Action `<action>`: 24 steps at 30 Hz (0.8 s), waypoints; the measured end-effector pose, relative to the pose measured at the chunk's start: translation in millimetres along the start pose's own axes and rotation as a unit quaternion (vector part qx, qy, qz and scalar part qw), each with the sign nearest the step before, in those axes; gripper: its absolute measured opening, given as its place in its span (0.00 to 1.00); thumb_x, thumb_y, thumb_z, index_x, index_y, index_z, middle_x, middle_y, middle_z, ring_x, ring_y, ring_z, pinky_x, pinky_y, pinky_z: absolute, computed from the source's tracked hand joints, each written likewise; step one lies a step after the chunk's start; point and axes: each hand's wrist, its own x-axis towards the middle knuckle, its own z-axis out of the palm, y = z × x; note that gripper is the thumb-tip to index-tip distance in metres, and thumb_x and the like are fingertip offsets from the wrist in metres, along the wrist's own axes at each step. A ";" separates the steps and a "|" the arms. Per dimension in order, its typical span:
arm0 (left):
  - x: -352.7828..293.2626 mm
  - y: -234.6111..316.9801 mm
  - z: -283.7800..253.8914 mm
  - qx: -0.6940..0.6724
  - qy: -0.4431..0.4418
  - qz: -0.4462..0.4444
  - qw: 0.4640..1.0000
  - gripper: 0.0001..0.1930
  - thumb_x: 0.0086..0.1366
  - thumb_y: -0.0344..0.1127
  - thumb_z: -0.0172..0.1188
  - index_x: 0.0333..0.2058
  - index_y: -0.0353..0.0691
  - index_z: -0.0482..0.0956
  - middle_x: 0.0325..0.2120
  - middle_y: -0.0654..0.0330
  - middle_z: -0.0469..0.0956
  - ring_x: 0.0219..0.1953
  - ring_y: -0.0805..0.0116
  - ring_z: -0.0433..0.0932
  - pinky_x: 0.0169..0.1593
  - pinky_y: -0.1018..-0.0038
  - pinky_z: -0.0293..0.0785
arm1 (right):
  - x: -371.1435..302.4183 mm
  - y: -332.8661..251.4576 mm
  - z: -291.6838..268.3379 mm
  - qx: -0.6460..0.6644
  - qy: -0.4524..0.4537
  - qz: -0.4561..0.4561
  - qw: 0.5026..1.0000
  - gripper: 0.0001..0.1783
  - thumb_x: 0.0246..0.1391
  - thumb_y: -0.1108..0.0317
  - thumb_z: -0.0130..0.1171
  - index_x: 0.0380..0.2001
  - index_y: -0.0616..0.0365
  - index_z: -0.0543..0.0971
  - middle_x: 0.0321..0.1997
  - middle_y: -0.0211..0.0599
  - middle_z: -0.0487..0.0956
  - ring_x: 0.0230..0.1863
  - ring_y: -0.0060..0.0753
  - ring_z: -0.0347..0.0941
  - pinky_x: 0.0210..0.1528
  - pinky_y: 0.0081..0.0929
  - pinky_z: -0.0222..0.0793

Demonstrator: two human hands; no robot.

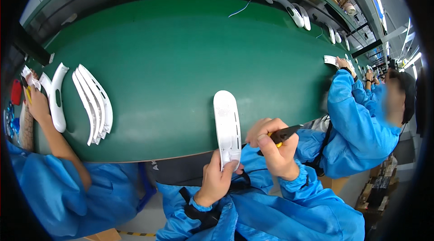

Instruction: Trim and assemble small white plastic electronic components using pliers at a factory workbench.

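A long white plastic shell (227, 121) with rounded ends stands out over the table's near edge. It has a patch of small holes near its far end and dark slots along its right side. My left hand (216, 180) is closed around its near end, thumb on top. To the right of the shell, my right hand (276, 146) grips dark pliers (287, 134) with a bit of yellow on the handles. Their dark tip points right, away from the shell. My fingers cover most of the handles.
Several curved white shells (93, 103) lie nested on the green table (167, 74) at left. A co-worker's arm (63, 146) reaches in beside a white part (57, 98). Another person in blue (361, 123) works at right. White parts (294, 11) lie along the far edge.
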 end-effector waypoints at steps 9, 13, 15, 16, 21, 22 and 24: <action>11.0 60.9 -7.2 0.248 0.043 0.132 0.959 0.40 0.63 0.26 0.54 0.69 0.26 0.42 0.57 0.35 0.67 0.52 0.39 0.75 0.51 0.57 0.74 | 2.8 -3.3 20.6 -0.146 -0.134 0.119 0.973 0.39 0.51 0.59 0.69 0.63 0.63 0.67 0.40 0.47 0.76 0.34 0.34 0.75 0.36 0.31 0.70; 7.1 87.0 -9.4 0.360 -0.050 0.169 0.916 0.41 0.62 0.32 0.61 0.68 0.27 0.49 0.56 0.38 0.69 0.60 0.43 0.69 0.61 0.61 0.66 | 14.3 23.4 15.5 0.109 -0.058 0.206 0.971 0.24 0.64 0.62 0.56 0.54 0.71 0.72 0.41 0.38 0.80 0.40 0.23 0.75 0.41 0.24 0.72; 12.3 96.9 -25.7 0.387 -0.078 0.235 0.888 0.36 0.62 0.30 0.59 0.67 0.29 0.57 0.53 0.40 0.72 0.58 0.47 0.72 0.60 0.63 0.68 | 19.3 34.5 5.2 0.277 -0.069 0.266 0.921 0.22 0.65 0.60 0.54 0.52 0.68 0.74 0.41 0.36 0.80 0.39 0.22 0.77 0.40 0.24 0.74; 16.8 99.3 -30.2 0.340 -0.043 0.231 0.911 0.32 0.61 0.27 0.58 0.65 0.30 0.63 0.51 0.43 0.75 0.54 0.51 0.75 0.58 0.64 0.70 | 20.6 34.7 2.8 0.326 -0.057 0.313 0.890 0.22 0.65 0.58 0.53 0.52 0.67 0.75 0.42 0.36 0.80 0.39 0.24 0.78 0.39 0.25 0.77; 49.9 106.4 -30.2 0.487 0.136 0.246 0.827 0.38 0.57 0.21 0.54 0.68 0.33 0.57 0.42 0.49 0.75 0.39 0.53 0.75 0.44 0.61 0.71 | 22.3 31.1 -0.5 0.466 -0.134 0.319 0.814 0.31 0.68 0.51 0.46 0.57 0.72 0.70 0.41 0.40 0.81 0.34 0.27 0.80 0.37 0.25 0.78; 54.5 106.2 -30.6 0.519 0.151 0.250 0.803 0.38 0.56 0.21 0.53 0.68 0.34 0.56 0.42 0.49 0.73 0.39 0.51 0.74 0.43 0.59 0.68 | 21.2 29.3 0.9 0.498 -0.151 0.327 0.789 0.33 0.68 0.50 0.44 0.58 0.72 0.69 0.40 0.40 0.81 0.32 0.27 0.79 0.35 0.25 0.78; 57.9 106.1 -27.1 0.576 0.146 0.253 0.764 0.38 0.57 0.21 0.53 0.68 0.33 0.56 0.42 0.49 0.73 0.39 0.50 0.74 0.43 0.59 0.69 | 21.0 29.2 -0.1 0.488 -0.161 0.327 0.793 0.33 0.68 0.50 0.45 0.59 0.73 0.69 0.40 0.40 0.81 0.29 0.27 0.78 0.34 0.25 0.77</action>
